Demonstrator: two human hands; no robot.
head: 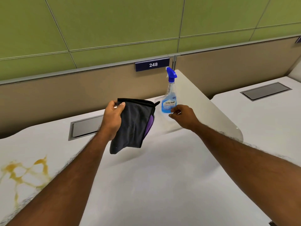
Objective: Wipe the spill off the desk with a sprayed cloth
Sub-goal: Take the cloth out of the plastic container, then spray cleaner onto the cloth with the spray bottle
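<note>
My left hand [112, 118] grips a dark grey cloth [133, 124] with a purple inner side by its top edge; the cloth hangs above the white desk [162, 176]. A spray bottle [169, 93] with a blue trigger head and blue liquid stands upright at the back of the desk, against the white divider. My right hand [182, 116] hovers just in front of the bottle's base, fingers loosely curled and apart, holding nothing. A yellow-brown spill [24, 172] spreads over the desk at the lower left, partly hidden behind my left forearm.
A grey cable hatch [86, 128] is set into the desk behind my left hand. A white divider panel [203, 103] separates this desk from the one on the right, which has its own hatch [265, 91]. A beige partition with a "248" sign [152, 64] closes the back.
</note>
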